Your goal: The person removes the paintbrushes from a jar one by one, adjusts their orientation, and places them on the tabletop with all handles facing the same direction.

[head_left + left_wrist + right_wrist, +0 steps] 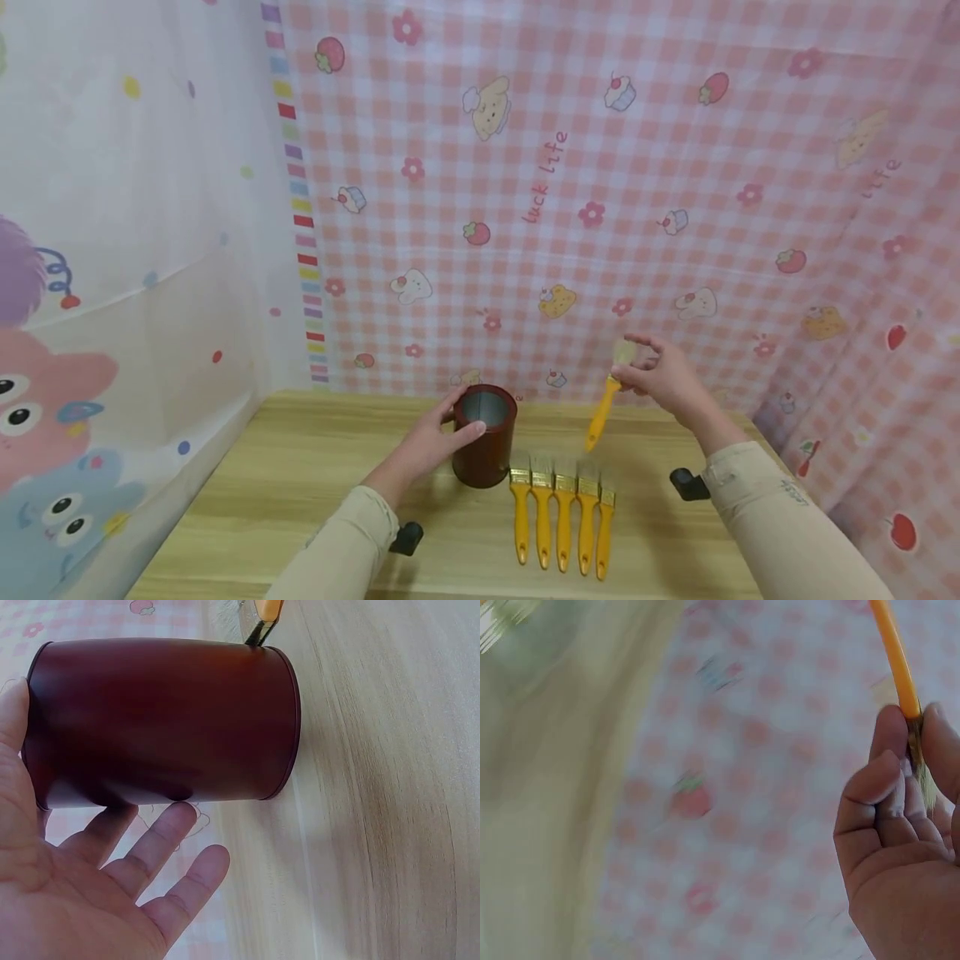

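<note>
A dark red cylindrical cup stands upright on the table, its open mouth facing up. My left hand holds it from the left near the rim, thumb on the near side. In the left wrist view, some fingertips touch the wall of the cup while one finger stands off it. Raised above the table, my right hand pinches a paintbrush by its metal band. Its yellow handle slants down and its pale bristles point up. The right wrist view shows the brush handle above the thumb and fingertip.
Several yellow-handled paintbrushes lie side by side to the right of the cup, bristles toward the back. The wooden table meets a pink checked cloth behind. A white patterned cloth hangs at left.
</note>
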Motion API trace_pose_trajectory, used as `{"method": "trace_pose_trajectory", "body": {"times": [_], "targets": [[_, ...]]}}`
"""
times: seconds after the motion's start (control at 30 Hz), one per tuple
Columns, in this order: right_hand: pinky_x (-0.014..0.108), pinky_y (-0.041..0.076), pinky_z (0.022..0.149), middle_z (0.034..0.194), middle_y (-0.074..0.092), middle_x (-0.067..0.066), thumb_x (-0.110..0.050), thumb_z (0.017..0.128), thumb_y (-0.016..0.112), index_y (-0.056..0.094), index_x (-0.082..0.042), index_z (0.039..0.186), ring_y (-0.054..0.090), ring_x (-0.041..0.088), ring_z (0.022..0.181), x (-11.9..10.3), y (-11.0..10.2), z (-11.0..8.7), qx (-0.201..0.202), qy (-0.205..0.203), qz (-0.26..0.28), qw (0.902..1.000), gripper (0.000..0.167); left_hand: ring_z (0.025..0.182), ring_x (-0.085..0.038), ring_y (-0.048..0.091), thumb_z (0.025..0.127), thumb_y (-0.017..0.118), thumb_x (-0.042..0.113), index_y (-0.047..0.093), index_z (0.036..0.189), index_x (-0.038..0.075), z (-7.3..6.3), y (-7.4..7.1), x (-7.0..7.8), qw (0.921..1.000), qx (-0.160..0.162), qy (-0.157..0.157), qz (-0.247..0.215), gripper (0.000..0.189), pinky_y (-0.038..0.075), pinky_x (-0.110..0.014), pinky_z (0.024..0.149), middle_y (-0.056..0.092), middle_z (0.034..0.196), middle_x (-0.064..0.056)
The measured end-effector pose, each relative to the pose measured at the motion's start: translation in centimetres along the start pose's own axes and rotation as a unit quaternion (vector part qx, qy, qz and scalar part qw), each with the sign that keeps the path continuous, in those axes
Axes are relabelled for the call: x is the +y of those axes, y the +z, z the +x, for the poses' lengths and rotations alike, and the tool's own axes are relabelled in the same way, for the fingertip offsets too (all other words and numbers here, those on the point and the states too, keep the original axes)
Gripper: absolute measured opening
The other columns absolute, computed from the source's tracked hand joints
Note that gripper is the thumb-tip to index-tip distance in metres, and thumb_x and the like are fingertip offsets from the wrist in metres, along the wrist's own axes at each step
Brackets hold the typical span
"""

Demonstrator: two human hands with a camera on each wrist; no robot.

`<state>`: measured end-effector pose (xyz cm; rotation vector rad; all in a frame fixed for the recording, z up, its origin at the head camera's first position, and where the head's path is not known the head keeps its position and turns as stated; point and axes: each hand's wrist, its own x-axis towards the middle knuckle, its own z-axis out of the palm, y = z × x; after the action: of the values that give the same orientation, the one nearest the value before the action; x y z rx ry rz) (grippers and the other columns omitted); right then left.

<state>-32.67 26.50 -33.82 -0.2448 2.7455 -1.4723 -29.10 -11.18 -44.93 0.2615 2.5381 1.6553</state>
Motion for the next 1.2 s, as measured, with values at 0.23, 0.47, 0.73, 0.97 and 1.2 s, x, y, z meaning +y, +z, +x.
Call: {"method": "trace_pose_trajectory", "body": {"times": [0.23,0.47,0.73,0.97,1.2], "targets": [[0.039,0.065,0.087,0.118,0.079,0.019,-0.024,0.105,0.072,0.029,-0.003,0.169,0.080,0.029,0.100,6.8,-1.2,-2.2,-0.041,0.045,-0.014,0.9980,0.080,0.154,-0.045,0.045,0.100,0.073,0.052,0.030,0.170,0.036,0.0,-0.5,0.2,1.0000,0.003,-0.001,-0.003,0.083,0.043,-0.068,0.118,0.049,0.164,-0.020],[0.047,0.065,0.089,0.121,0.079,0.021,-0.021,0.104,0.073,0.028,0.001,0.167,0.079,0.030,0.098,11.7,0.5,-4.0,-0.076,0.096,0.015,0.9924,0.081,0.153,-0.045,0.045,0.101,0.073,0.049,0.031,0.170,0.036,-0.1,-0.6,0.0,1.0000,0.003,0.004,0.003,0.081,0.043,-0.069,0.118,0.050,0.164,-0.020],[0.040,0.064,0.075,0.110,0.081,0.016,-0.017,0.099,0.079,0.035,0.007,0.162,0.078,0.025,0.085,14.2,3.0,-4.8,-0.110,0.095,0.044,0.9884,0.080,0.154,-0.044,0.045,0.102,0.072,0.047,0.032,0.168,0.042,0.0,-0.4,-0.1,1.0000,0.006,-0.002,-0.002,0.078,0.041,-0.069,0.119,0.049,0.164,-0.020],[0.036,0.064,0.072,0.101,0.082,0.014,-0.015,0.099,0.079,0.036,0.010,0.160,0.076,0.022,0.079,14.8,4.1,-5.2,-0.134,0.095,0.063,0.9845,0.079,0.154,-0.043,0.045,0.100,0.074,0.052,0.033,0.168,0.042,0.0,-0.3,0.1,1.0000,0.002,-0.004,-0.008,0.080,0.041,-0.069,0.119,0.049,0.165,-0.019],[0.034,0.058,0.064,0.091,0.081,0.009,-0.018,0.099,0.079,0.042,0.006,0.159,0.075,0.022,0.075,14.9,4.9,-5.5,-0.134,0.110,0.022,0.9847,0.075,0.154,-0.043,0.045,0.101,0.073,0.050,0.032,0.169,0.038,0.2,0.0,0.0,1.0000,0.000,-0.004,-0.001,0.080,0.041,-0.069,0.120,0.050,0.164,-0.019]]}}
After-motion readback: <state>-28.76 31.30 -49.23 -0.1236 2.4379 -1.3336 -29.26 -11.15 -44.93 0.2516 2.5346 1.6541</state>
